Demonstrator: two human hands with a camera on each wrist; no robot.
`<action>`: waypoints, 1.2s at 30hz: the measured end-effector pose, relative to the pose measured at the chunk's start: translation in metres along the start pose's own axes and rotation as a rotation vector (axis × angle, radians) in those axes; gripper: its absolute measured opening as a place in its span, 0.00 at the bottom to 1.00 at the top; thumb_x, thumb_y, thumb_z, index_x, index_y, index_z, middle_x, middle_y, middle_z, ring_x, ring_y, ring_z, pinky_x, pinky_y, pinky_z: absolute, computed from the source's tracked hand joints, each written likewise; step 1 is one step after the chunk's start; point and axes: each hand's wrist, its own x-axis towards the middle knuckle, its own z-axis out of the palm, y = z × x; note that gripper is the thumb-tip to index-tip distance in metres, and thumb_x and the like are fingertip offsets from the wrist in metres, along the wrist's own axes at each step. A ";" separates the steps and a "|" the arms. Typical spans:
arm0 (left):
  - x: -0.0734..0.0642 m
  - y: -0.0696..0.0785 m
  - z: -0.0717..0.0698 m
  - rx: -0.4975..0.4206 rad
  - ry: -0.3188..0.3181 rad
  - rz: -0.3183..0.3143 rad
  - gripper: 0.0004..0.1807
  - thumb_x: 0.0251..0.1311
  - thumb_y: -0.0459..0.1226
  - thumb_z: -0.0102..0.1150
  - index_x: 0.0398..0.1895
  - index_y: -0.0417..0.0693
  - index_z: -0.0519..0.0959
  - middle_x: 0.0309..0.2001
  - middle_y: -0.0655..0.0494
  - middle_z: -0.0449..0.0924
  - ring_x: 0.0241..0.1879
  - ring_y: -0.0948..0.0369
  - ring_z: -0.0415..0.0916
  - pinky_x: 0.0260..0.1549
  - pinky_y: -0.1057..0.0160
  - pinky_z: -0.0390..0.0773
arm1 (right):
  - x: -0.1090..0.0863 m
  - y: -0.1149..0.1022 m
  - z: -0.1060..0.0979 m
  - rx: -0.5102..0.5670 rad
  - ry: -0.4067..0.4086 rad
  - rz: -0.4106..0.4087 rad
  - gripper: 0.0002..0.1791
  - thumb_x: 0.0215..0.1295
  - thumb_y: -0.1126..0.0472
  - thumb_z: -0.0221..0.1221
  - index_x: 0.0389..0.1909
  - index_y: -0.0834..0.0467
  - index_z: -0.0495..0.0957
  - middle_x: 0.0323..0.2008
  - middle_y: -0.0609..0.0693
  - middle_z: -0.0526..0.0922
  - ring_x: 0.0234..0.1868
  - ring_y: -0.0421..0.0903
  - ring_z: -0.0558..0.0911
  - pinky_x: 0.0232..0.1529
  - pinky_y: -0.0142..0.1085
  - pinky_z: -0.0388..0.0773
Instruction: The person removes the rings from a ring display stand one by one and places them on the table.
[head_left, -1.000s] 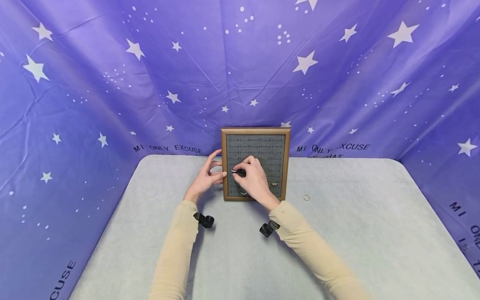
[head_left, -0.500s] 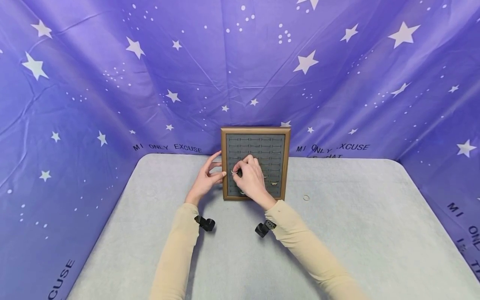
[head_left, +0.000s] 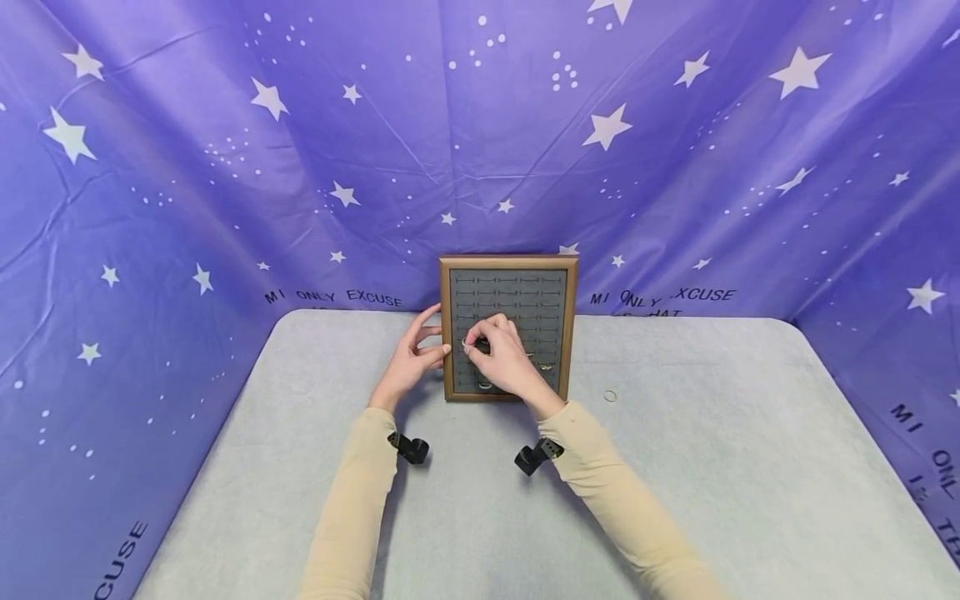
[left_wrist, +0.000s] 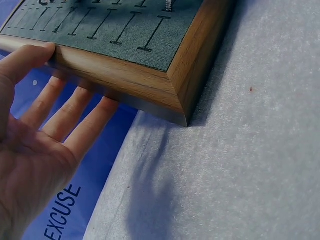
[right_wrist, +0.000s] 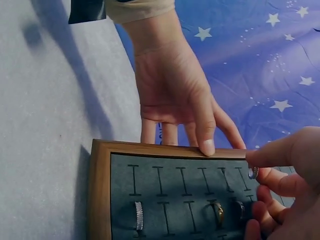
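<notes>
A wooden-framed ring display board point(head_left: 510, 293) with slotted dark grey padding stands upright at the back of the table. My left hand point(head_left: 408, 362) grips its left side; in the left wrist view the thumb lies on the wooden frame point(left_wrist: 125, 75) and the other fingers reach behind it. Close against the slots, my right hand point(head_left: 501, 354) pinches a ring with a pale stone point(right_wrist: 254, 172) between thumb and index finger. Near those fingers sit a gold ring point(right_wrist: 219, 212) and a dark ring point(right_wrist: 241, 210) in slots. A sparkling silver ring point(right_wrist: 139, 216) fills a slot by the board's bottom end.
One thin loose ring point(head_left: 611, 396) lies on the pale grey table point(head_left: 712, 467), right of the board. Behind the table hangs a purple star-printed cloth point(head_left: 420, 150). Each forearm carries a black wrist camera point(head_left: 408, 448).
The right wrist has shifted slightly left and back again, while its fingertips stay with the ring at the same area of the board. The left hand keeps its hold; the loose ring lies still.
</notes>
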 end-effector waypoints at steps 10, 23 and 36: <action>-0.006 0.014 0.003 -0.012 -0.018 -0.030 0.40 0.61 0.21 0.56 0.75 0.51 0.55 0.56 0.36 0.68 0.43 0.54 0.80 0.41 0.51 0.81 | -0.002 0.001 -0.013 0.176 -0.043 0.066 0.02 0.66 0.65 0.59 0.36 0.59 0.75 0.40 0.52 0.75 0.41 0.48 0.74 0.41 0.39 0.70; -0.009 0.024 0.006 -0.036 -0.017 -0.047 0.40 0.61 0.21 0.56 0.75 0.51 0.55 0.57 0.34 0.67 0.41 0.58 0.81 0.40 0.54 0.81 | -0.008 0.007 -0.027 0.256 -0.065 0.092 0.03 0.67 0.64 0.59 0.38 0.60 0.77 0.39 0.52 0.77 0.39 0.48 0.75 0.38 0.38 0.70; -0.009 0.021 0.005 -0.029 -0.030 -0.037 0.40 0.62 0.22 0.56 0.75 0.51 0.55 0.55 0.38 0.68 0.40 0.60 0.81 0.44 0.47 0.79 | -0.028 -0.023 -0.062 0.269 -0.019 0.108 0.04 0.65 0.72 0.57 0.38 0.70 0.77 0.37 0.64 0.79 0.40 0.57 0.75 0.39 0.39 0.67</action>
